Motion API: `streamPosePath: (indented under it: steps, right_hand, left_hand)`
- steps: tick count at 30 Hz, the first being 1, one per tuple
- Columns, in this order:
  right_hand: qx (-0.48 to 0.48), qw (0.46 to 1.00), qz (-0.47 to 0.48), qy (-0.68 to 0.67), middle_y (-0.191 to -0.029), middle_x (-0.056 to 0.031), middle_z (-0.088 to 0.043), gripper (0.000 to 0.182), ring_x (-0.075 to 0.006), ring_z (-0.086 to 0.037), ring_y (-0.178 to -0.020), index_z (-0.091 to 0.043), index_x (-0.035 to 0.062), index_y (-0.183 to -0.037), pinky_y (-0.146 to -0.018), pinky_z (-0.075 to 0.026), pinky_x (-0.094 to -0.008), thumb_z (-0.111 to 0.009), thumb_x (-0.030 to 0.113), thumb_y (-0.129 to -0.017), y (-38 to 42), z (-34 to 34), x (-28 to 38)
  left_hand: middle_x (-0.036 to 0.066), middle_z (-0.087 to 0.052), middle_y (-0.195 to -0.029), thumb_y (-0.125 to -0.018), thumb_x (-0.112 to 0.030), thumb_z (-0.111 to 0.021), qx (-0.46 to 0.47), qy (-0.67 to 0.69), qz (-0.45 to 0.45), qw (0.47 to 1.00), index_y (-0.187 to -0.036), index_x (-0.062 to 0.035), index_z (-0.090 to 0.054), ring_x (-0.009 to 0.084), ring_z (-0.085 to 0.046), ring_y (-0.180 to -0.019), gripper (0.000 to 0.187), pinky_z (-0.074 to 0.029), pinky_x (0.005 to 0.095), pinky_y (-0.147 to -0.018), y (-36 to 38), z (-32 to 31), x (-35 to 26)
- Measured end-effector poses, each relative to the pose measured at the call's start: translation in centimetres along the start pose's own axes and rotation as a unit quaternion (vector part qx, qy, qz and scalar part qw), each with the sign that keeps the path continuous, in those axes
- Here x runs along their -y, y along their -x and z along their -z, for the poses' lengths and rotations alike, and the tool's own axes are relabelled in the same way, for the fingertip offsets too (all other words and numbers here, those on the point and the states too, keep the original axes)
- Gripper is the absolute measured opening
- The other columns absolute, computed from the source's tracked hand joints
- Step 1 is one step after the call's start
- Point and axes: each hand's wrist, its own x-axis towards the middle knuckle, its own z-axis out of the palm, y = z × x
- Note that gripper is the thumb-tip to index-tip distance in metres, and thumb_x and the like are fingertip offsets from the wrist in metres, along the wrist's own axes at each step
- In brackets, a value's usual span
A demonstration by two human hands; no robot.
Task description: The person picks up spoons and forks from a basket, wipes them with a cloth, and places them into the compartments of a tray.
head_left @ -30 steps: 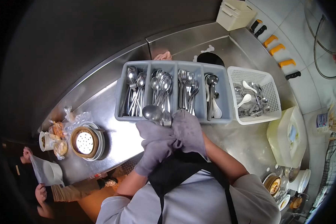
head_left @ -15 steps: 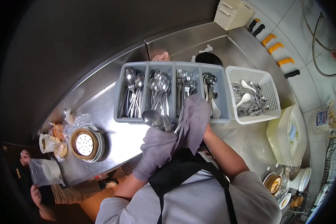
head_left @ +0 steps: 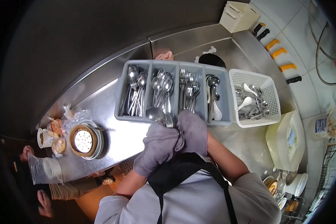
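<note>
A purple-grey cloth (head_left: 161, 139) covers both of my hands, so the fingers are hidden beneath it. From my left hand (head_left: 153, 147), closed through the cloth, stick up a large spoon (head_left: 155, 114) and a fork (head_left: 169, 120). My right hand (head_left: 192, 130) is wrapped in another part of the cloth, pressed against the left around the handles. Just beyond them lies a grey cutlery tray (head_left: 138, 119) with spoons (head_left: 162, 84), forks (head_left: 188, 87) and ladle-like spoons (head_left: 213, 82) in separate compartments.
To the right, a white perforated basket (head_left: 257, 122) holds jumbled cutlery. A pale yellow tub (head_left: 283, 149) stands nearer. Leftward are a bamboo steamer (head_left: 83, 141) and bagged food (head_left: 58, 145). Another person's hand (head_left: 44, 203) shows at lower left. Knives (head_left: 280, 53) hang on the wall.
My right hand has come down and in against my left, gathering the hanging cloth around the cutlery handles. At lower left, the other person's lower hand has moved off the plastic bag.
</note>
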Motion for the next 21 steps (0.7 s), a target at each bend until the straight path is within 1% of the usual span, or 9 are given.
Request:
streamPosePath:
  steps: [1,2,4,6,8,10,13,18,21]
  right_hand:
    - [0.058,0.998,0.031,0.008,-0.083,-0.0111,-0.064,0.009,-0.0292,-0.062,-0.083,-0.066,0.0070,-0.082,-0.080,-0.050,-0.0376,-0.057,0.010,-0.082,-2.7,4.3,0.7]
    - [0.074,0.997,0.004,0.006,-0.082,-0.0121,-0.063,0.008,-0.0293,-0.062,-0.082,-0.064,0.0065,-0.081,-0.076,-0.050,-0.0384,-0.058,0.011,-0.081,-1.7,2.4,-0.7]
    - [0.092,0.994,-0.058,-0.001,-0.081,-0.0133,-0.062,0.007,-0.0296,-0.062,-0.081,-0.062,0.0058,-0.078,-0.072,-0.049,-0.0388,-0.059,0.012,-0.081,-0.5,0.6,-1.5]
    - [0.099,0.987,-0.128,-0.014,-0.080,-0.0136,-0.061,0.007,-0.0301,-0.062,-0.081,-0.060,0.0056,-0.077,-0.073,-0.049,-0.0381,-0.059,0.012,-0.081,-0.3,0.7,-0.5]
    - [0.120,0.965,-0.179,-0.153,-0.103,-0.0109,-0.067,0.024,-0.0258,-0.065,-0.098,-0.064,0.0039,-0.115,-0.090,-0.051,-0.0329,-0.061,0.011,-0.092,2.1,-3.0,-1.5]
    - [0.076,0.953,-0.180,-0.233,-0.115,-0.0098,-0.066,0.034,-0.0227,-0.064,-0.106,-0.058,0.0032,-0.129,-0.098,-0.050,-0.0325,-0.059,0.011,-0.096,2.3,-1.7,0.3]
    - [0.042,0.856,-0.279,-0.434,-0.128,-0.0076,-0.063,0.044,-0.0177,-0.063,-0.114,-0.051,0.0033,-0.143,-0.104,-0.049,-0.0320,-0.057,0.011,-0.100,0.8,1.5,1.9]
    - [-0.153,0.578,-0.387,-0.702,-0.107,-0.0085,-0.064,0.028,-0.0203,-0.064,-0.101,-0.056,0.0026,-0.123,-0.090,-0.054,-0.0319,-0.061,0.007,-0.096,-0.2,1.0,2.4]
    - [-0.155,0.784,-0.302,-0.519,-0.106,-0.0083,-0.063,0.031,-0.0220,-0.064,-0.099,-0.053,0.0018,-0.128,-0.086,-0.056,-0.0317,-0.059,0.010,-0.099,2.3,-4.8,-0.9]
  left_hand:
    - [0.006,-0.067,-0.080,-0.064,-0.007,-0.076,-0.007,0.072,0.024,0.997,-0.072,-0.0035,-0.066,0.0200,-0.068,-0.082,0.013,-0.046,0.0305,-0.066,0.2,0.6,0.1]
    - [0.007,-0.067,-0.080,-0.065,-0.008,-0.075,-0.020,-0.141,-0.005,0.990,-0.072,-0.0042,-0.066,0.0212,-0.068,-0.083,0.012,-0.046,0.0315,-0.067,0.9,0.4,0.5]
    - [0.007,-0.068,-0.081,-0.065,-0.009,-0.074,-0.039,-0.540,-0.067,0.838,-0.072,-0.0055,-0.066,0.0235,-0.068,-0.083,0.011,-0.047,0.0334,-0.068,3.0,-0.7,1.7]
    - [0.009,-0.072,-0.090,-0.070,-0.009,-0.072,-0.131,-0.450,-0.117,0.875,-0.078,-0.0057,-0.071,0.0256,-0.071,-0.087,0.008,-0.054,0.0351,-0.074,3.7,-1.2,4.0]
    - [0.007,-0.074,-0.095,-0.072,-0.009,-0.072,-0.191,-0.431,-0.105,0.876,-0.082,-0.0065,-0.074,0.0244,-0.073,-0.091,0.010,-0.057,0.0332,-0.080,4.1,-1.6,5.4]
    - [0.009,-0.076,-0.103,-0.076,-0.006,-0.071,-0.128,-0.458,-0.024,0.880,-0.095,-0.0072,-0.077,0.0214,-0.073,-0.100,0.020,-0.057,0.0294,-0.089,3.6,-1.6,2.7]
    - [0.011,-0.074,-0.106,-0.081,-0.005,-0.066,-0.125,-0.439,-0.016,0.890,-0.106,-0.0055,-0.074,0.0267,-0.072,-0.102,0.026,-0.056,0.0350,-0.088,4.4,-1.9,5.5]
    - [0.009,-0.074,-0.104,-0.081,-0.004,-0.069,-0.115,-0.418,0.032,0.900,-0.106,-0.0077,-0.074,0.0208,-0.071,-0.100,0.026,-0.055,0.0291,-0.087,3.5,-1.9,3.8]
    - [0.008,-0.073,-0.101,-0.081,-0.001,-0.069,-0.218,-0.403,-0.016,0.889,-0.104,-0.0082,-0.074,0.0185,-0.071,-0.095,0.024,-0.055,0.0278,-0.083,3.6,-2.5,7.5]
